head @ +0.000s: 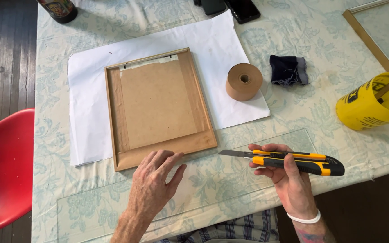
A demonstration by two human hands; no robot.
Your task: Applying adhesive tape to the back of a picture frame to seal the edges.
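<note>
A wooden picture frame [158,108] lies face down on a white paper sheet [86,103], its brown backing board sealed with brown paper tape along the edges. My left hand [151,184] rests flat on the tablecloth, fingertips touching the frame's near edge. My right hand [284,168] grips a yellow and black utility knife [293,162] with its blade out, pointing left, just right of the frame's near right corner. A sheet of clear glass [266,144] lies on the table under both hands.
A roll of brown paper tape [244,81] stands on the paper's right edge. A dark folded cloth [288,69], a yellow container [370,105] with a wooden stick, another wooden frame [365,38], two phones [230,6], a bottle [58,9] and a red chair [3,171] surround the work.
</note>
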